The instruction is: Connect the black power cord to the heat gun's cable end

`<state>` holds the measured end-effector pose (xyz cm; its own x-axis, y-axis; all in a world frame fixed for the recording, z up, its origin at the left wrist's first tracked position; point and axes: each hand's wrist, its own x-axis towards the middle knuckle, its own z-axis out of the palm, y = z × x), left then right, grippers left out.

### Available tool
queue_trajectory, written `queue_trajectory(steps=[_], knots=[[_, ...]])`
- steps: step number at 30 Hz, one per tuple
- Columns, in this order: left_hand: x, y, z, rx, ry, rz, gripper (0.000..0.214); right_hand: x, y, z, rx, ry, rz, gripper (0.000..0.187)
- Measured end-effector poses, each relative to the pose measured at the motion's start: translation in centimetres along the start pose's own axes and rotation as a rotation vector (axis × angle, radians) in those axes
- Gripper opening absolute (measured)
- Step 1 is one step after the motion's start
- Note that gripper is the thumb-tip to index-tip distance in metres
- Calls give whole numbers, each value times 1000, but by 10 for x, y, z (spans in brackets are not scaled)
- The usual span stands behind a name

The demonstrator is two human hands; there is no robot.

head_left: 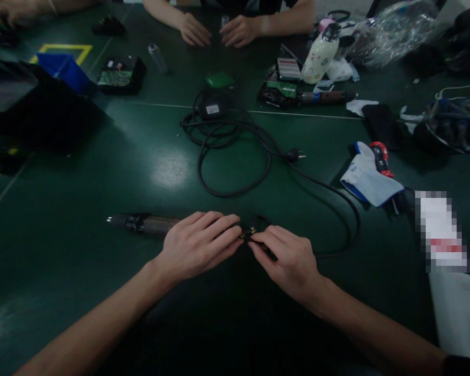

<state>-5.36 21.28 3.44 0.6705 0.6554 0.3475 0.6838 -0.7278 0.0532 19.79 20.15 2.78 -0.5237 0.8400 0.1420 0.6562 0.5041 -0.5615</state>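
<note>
A dark electric screwdriver (149,223) lies on the green table with its metal bit pointing left. My left hand (198,243) is wrapped over its right end, so that part of the body is hidden. My right hand (290,256) is closed in a pinch at the end of a black cable (354,219), right beside the left fingertips. Between the two hands shows a small brass-coloured part (241,236); its exact shape is too small to tell. The cable loops back to a black power adapter (211,108) with a white label.
A plug (295,155) lies mid-table. To the right are a white-and-blue glove (370,177) and a red-and-black item (381,156). Another opened device (278,91) and a bottle (321,55) stand farther back. A blue bin (60,70) is left. Across sits a co-worker, hands (241,30) on the table.
</note>
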Motion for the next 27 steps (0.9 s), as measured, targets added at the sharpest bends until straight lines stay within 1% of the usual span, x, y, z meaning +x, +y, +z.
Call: queue_trajectory(steps=[6, 13, 19, 22, 27], knots=[[1, 0, -1, -29, 10, 12, 33, 0, 0, 0, -5, 14, -5, 14], [0, 0, -1, 12, 4, 11, 26, 0, 0, 0, -2, 5, -2, 15], [-1, 0, 0, -22, 7, 3, 32, -1, 0, 1, 3, 4, 5, 15], [0, -1, 0, -12, 1, 17, 29, -1, 1, 1, 4, 11, 1, 14], [1, 0, 0, 0, 7, 0, 26, -1, 1, 0, 1, -10, 1, 15]])
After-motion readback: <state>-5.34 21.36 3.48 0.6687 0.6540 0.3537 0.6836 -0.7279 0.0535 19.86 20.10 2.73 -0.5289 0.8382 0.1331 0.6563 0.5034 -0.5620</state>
